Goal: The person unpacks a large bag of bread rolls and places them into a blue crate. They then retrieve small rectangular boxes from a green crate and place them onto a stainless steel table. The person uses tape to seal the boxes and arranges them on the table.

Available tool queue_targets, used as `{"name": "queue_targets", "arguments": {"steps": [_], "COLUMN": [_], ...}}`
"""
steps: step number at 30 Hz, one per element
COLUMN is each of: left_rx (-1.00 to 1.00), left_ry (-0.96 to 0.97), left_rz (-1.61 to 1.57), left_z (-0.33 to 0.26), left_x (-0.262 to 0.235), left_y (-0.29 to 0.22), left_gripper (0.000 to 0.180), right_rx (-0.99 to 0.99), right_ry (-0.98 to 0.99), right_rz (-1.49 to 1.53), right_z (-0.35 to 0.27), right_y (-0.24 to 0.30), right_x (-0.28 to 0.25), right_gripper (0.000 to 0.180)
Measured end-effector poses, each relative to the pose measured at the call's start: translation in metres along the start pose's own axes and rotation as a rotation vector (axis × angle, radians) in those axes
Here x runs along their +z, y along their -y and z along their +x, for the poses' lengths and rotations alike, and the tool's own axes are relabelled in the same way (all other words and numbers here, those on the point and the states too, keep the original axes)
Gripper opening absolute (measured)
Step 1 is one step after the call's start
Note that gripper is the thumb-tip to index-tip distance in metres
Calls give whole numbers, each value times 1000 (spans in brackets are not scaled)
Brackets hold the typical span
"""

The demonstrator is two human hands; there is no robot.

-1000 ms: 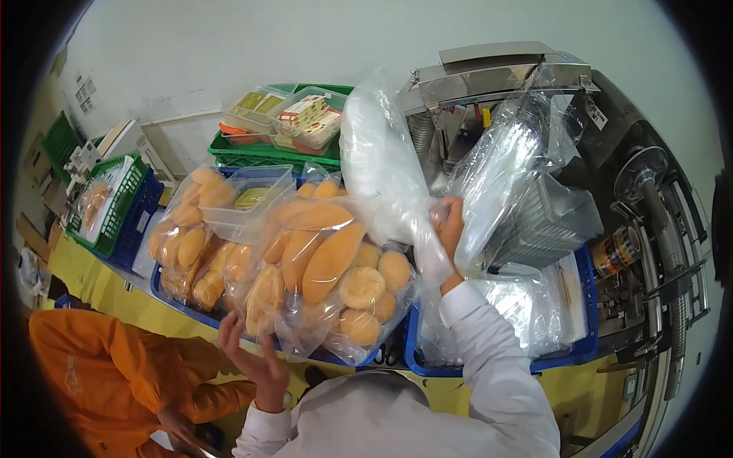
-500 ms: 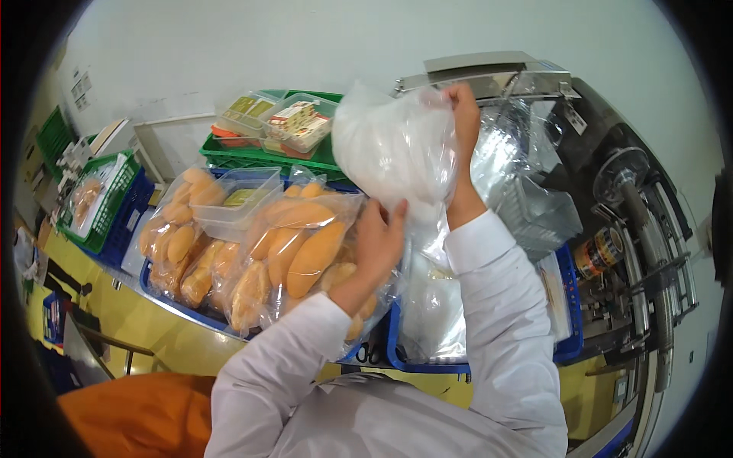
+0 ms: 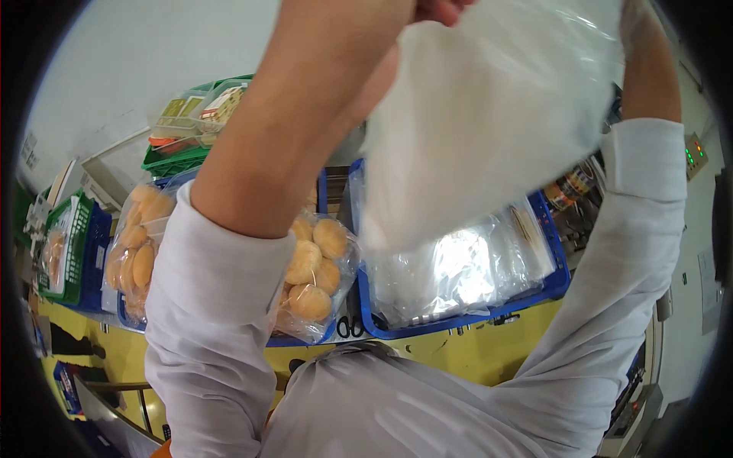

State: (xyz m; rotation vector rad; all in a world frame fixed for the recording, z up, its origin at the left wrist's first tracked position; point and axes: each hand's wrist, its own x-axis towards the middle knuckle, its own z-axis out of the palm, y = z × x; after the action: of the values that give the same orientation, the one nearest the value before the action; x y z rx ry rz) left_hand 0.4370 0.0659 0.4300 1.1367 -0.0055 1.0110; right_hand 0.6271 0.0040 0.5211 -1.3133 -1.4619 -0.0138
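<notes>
A translucent white plastic bag is held up high in front of me, spread wide between my hands. At the top edge of the view, my left hand is closed on the bag's upper left edge, with only part of its fingers showing. My right hand is at the bag's right side, partly covered by the plastic and cut by the rim of the view, so its fingers are unclear. Below the bag, a blue tray holds a stack of flat clear plastic bags.
Left of that tray lie bagged round bread rolls and bagged longer rolls. Black-handled scissors are at the table's front edge. Behind stand green crates with clear tubs. A printed roll is on the right-hand machine.
Both hands have risen and moved apart, bringing the white bag up, closer and to the right. The bag has gone from bunched to stretched out. My left forearm now covers part of the bread.
</notes>
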Motion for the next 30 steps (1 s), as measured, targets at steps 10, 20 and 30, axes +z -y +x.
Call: {"name": "queue_targets", "arguments": {"steps": [10, 20, 30], "left_rx": [-506, -1283, -518], "left_ry": [438, -350, 292], "left_rz": [-441, -243, 524], "left_z": [-91, -285, -295], "left_x": [-22, -126, -150], "left_y": [114, 238, 158], "left_gripper": [43, 24, 35], "right_rx": [-365, 358, 330], "right_ry": [89, 570, 448], "right_rz": [-731, -163, -364], "right_z": [-107, -365, -353], "right_y": [4, -182, -193], "right_x": [12, 173, 194], "right_gripper": [34, 25, 27]}}
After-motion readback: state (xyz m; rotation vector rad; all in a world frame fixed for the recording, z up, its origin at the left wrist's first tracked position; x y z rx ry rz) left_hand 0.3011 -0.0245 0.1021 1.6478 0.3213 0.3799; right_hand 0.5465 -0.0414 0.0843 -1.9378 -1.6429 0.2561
